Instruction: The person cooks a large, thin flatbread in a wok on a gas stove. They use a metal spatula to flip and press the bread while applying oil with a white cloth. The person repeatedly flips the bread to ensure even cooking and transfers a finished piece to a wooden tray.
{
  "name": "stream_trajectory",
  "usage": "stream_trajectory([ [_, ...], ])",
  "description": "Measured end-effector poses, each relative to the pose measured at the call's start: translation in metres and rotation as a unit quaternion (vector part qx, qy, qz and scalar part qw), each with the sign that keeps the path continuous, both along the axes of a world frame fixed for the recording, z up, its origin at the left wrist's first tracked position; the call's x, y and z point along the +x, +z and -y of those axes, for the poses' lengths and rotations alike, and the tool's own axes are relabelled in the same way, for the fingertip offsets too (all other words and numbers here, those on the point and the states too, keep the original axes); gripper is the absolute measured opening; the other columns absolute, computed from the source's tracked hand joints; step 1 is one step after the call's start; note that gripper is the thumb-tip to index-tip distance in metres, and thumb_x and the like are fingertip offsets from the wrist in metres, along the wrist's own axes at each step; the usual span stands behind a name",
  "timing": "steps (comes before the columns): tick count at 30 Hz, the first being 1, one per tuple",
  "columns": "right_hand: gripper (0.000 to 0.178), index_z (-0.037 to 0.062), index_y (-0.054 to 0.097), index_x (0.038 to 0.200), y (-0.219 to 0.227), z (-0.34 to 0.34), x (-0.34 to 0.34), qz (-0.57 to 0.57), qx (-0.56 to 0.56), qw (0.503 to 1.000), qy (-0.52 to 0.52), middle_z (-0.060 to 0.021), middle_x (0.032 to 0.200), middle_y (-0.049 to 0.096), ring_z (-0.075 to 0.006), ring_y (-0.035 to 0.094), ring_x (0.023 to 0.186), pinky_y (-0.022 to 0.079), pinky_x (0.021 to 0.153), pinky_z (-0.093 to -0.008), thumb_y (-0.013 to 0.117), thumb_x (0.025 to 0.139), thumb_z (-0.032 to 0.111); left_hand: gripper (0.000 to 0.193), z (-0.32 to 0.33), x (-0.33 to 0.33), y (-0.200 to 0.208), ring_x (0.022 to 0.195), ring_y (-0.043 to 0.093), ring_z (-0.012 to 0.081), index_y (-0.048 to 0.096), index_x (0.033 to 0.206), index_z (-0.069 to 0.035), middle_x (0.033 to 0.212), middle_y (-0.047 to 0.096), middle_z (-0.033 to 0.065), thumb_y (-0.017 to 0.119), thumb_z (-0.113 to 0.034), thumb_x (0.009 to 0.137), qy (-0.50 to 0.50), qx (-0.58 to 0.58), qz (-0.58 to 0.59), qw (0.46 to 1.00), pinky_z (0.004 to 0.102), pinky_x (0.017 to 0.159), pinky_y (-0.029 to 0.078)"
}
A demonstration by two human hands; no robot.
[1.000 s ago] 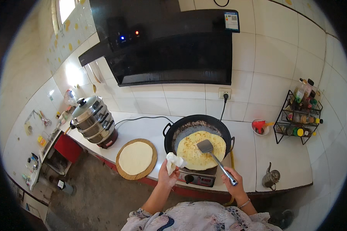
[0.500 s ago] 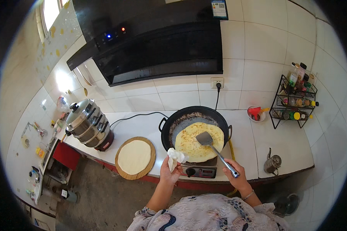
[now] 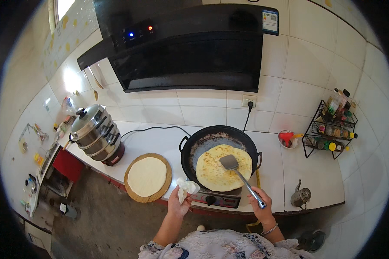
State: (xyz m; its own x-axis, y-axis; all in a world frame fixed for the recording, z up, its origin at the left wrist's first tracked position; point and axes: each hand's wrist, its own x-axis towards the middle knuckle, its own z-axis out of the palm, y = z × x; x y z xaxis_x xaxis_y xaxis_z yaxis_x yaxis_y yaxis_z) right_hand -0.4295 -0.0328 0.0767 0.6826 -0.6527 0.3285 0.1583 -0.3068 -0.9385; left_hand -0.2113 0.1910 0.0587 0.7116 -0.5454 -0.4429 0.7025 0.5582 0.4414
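Head view — a flatbread lies in the black pan just right of the frame's centre, the right hand grasping a spatula best laid flat to avoid tearing, the left hand pinching white tissue best held clear.

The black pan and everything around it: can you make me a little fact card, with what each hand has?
Left hand: holds crumpled white tissue
Right hand: grips spatula by its handle
Spatula head: over the flatbread
Black pan: on the cooker, flatbread inside
Wooden board: left of pan, round pale dough on it
Far left of counter: silver steamer
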Motion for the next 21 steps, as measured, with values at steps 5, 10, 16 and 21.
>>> stream_trajectory([
  [5,0.024,0.0004,0.060,0.107,-0.003,-0.002,0.015,0.052,0.080,0.993,-0.063,-0.0041,0.080,0.064,-0.0088,0.058,0.069,0.048,0.063,-0.0234,0.057,0.087,0.012,0.025,0.007,0.030,0.006,0.065,0.056,0.0156,0.056,0.099,-0.009,0.080,0.059,0.0046,0.051,-0.031,0.089,0.027,0.057,-0.010,0.998,0.0251,0.051,0.048],
  [10,0.029,-0.0025,0.057,0.111,0.009,-0.009,0.044,0.047,0.077,0.993,-0.082,-0.0086,0.084,0.064,-0.0107,0.060,0.069,0.052,0.063,-0.0252,0.057,0.088,0.015,0.024,-0.014,0.047,0.015,0.076,0.057,0.0146,0.056,0.104,-0.011,0.093,0.060,0.0018,0.055,-0.028,0.087,0.013,0.083,0.061,0.995,0.0255,0.059,0.045],
  [16,0.029,-0.0019,0.058,0.109,-0.008,-0.013,0.090,0.021,-0.039,0.994,-0.096,-0.0072,0.079,0.064,-0.0094,0.059,0.068,0.048,0.060,-0.0231,0.059,0.086,0.015,0.024,-0.023,0.074,0.015,0.077,0.057,0.0119,0.055,0.105,-0.014,0.090,0.060,-0.0012,0.056,-0.027,0.085,-0.005,0.116,0.094,0.989,0.0246,0.062,0.044],
  [21,0.026,-0.0011,0.060,0.106,-0.003,-0.023,0.099,-0.009,-0.032,0.994,-0.106,-0.0061,0.077,0.064,-0.0078,0.058,0.066,0.046,0.058,-0.0217,0.060,0.085,0.015,0.021,-0.018,0.097,0.026,0.080,0.057,0.0118,0.055,0.104,-0.007,0.093,0.060,0.0028,0.054,-0.019,0.087,-0.036,0.141,0.208,0.967,0.0248,0.066,0.045],
])
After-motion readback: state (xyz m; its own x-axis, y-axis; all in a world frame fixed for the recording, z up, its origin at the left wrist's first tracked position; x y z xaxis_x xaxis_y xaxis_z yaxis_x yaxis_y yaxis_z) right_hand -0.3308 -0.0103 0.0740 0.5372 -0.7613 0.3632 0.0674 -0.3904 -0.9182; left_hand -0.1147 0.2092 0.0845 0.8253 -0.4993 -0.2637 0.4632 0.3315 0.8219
